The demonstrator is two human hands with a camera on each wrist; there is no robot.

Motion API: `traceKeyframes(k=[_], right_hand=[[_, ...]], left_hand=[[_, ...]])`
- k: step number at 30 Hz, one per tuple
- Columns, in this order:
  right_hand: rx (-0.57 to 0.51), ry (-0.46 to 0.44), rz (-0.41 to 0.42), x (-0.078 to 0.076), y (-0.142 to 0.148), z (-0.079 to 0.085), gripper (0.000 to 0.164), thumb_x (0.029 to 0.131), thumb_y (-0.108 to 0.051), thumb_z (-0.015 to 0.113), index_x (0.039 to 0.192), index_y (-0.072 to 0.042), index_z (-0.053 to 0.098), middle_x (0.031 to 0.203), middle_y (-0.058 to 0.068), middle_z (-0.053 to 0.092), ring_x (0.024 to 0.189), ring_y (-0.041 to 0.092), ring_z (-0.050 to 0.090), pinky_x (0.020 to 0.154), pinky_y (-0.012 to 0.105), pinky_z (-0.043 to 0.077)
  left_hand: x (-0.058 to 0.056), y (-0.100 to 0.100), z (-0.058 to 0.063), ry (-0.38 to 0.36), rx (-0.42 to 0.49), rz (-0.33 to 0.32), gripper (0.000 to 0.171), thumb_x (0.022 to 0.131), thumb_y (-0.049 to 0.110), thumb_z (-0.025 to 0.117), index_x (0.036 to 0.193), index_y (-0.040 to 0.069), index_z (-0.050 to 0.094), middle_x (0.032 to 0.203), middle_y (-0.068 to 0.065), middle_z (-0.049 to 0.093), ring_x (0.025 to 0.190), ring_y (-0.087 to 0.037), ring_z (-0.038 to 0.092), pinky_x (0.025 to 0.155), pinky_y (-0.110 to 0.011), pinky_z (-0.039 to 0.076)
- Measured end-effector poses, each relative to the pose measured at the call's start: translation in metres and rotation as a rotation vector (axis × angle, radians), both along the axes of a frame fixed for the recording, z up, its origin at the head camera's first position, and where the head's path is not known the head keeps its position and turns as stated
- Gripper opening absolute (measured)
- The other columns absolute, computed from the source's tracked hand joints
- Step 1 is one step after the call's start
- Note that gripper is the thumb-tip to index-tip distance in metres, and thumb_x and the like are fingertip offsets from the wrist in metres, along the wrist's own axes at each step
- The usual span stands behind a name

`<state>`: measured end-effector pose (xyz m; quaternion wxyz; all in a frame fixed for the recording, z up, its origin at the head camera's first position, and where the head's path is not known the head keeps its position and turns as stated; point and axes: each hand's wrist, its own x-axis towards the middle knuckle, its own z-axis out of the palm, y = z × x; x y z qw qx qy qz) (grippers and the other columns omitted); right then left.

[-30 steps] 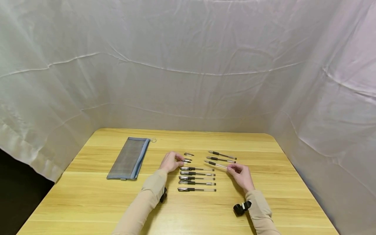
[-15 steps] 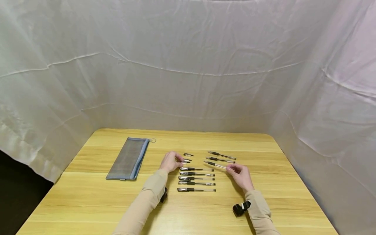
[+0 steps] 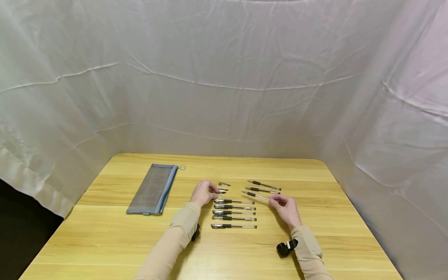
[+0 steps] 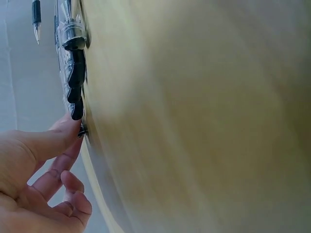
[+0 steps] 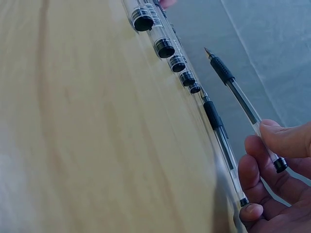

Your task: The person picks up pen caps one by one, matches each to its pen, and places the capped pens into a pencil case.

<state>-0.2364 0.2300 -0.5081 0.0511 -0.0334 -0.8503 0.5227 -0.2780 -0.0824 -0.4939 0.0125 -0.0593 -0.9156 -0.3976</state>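
Note:
My left hand [image 3: 204,193] pinches a small pen cap [image 3: 221,193] between thumb and fingertips, low at the table. Just beyond it lie two more loose caps, one nearer [image 3: 223,190] and one farther [image 3: 224,184]. With thumb and fingers, my right hand [image 3: 287,209] holds an uncapped gel pen [image 5: 245,106] by its rear end. That pen is raised off the table, black grip and tip pointing left toward the caps. Two other uncapped pens, one farther [image 3: 265,184] and one closer [image 3: 262,190], lie behind it.
Several capped pens [image 3: 234,207] lie in a row of parallel lines between my forearms. A blue-edged mesh zip pouch [image 3: 151,189] lies flat at the left of the wooden table [image 3: 105,245]. Pale curtains [image 3: 224,116] surround the table at the back and sides.

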Motion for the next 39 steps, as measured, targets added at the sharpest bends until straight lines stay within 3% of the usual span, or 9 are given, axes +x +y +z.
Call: traceKeyframes(k=[6,12,18,21,27,36,39], right_hand=[[-0.002,0.012,0.004,-0.001,-0.002,0.001,0.021,0.093,-0.009,0.071,0.11,0.004,0.073,0.105,0.019,0.073,0.082,0.003,0.059,0.075,0.013,0.048],[-0.013,0.015,0.012,-0.004,-0.005,0.002,0.019,0.093,-0.008,0.071,0.108,0.003,0.073,0.102,0.017,0.074,0.081,0.003,0.059,0.074,0.014,0.048],[-0.024,0.008,0.043,-0.007,-0.01,0.002,0.019,0.092,-0.007,0.071,0.108,0.004,0.073,0.1,0.014,0.073,0.08,0.002,0.059,0.072,0.015,0.049],[-0.01,0.014,0.079,-0.008,-0.013,0.004,0.02,0.093,-0.009,0.071,0.109,0.004,0.073,0.102,0.016,0.073,0.081,0.003,0.058,0.072,0.015,0.05],[-0.018,0.027,0.141,-0.012,-0.022,0.01,0.02,0.093,-0.01,0.07,0.109,0.004,0.072,0.102,0.019,0.072,0.08,0.007,0.059,0.071,0.016,0.05],[-0.045,0.021,0.18,-0.013,-0.035,0.016,0.018,0.093,-0.005,0.069,0.107,0.005,0.071,0.103,0.022,0.073,0.086,0.013,0.064,0.075,0.017,0.051],[-0.035,0.035,0.185,-0.012,-0.037,0.016,0.017,0.093,-0.004,0.069,0.107,0.006,0.071,0.102,0.023,0.073,0.084,0.01,0.064,0.075,0.016,0.051]], left_hand=[[0.002,-0.001,0.002,-0.012,0.01,0.002,0.011,0.083,0.0,0.076,0.091,0.007,0.076,0.095,-0.009,0.075,0.094,-0.025,0.068,0.095,-0.045,0.053],[0.004,-0.006,0.002,-0.024,0.007,0.044,0.008,0.091,0.007,0.071,0.097,0.008,0.076,0.104,-0.009,0.075,0.102,-0.028,0.067,0.1,-0.047,0.052],[0.009,-0.012,0.002,-0.008,0.033,-0.009,0.015,0.097,0.004,0.062,0.104,0.004,0.075,0.11,-0.013,0.075,0.109,-0.032,0.066,0.103,-0.049,0.051],[0.012,-0.013,0.002,-0.037,0.084,-0.027,0.016,0.097,0.003,0.06,0.105,0.005,0.074,0.11,-0.013,0.074,0.109,-0.031,0.066,0.103,-0.048,0.051],[0.016,-0.011,0.0,-0.023,0.158,-0.076,0.018,0.098,0.003,0.06,0.107,0.005,0.075,0.111,-0.013,0.074,0.103,-0.026,0.067,0.099,-0.047,0.053],[0.018,-0.008,0.001,-0.037,0.252,-0.104,0.019,0.098,0.003,0.06,0.107,0.009,0.076,0.114,-0.011,0.074,0.095,-0.018,0.067,0.089,-0.037,0.055],[0.019,-0.008,0.001,-0.058,0.293,-0.115,0.02,0.097,0.002,0.061,0.109,0.008,0.076,0.114,-0.011,0.074,0.093,-0.016,0.067,0.085,-0.032,0.055]])
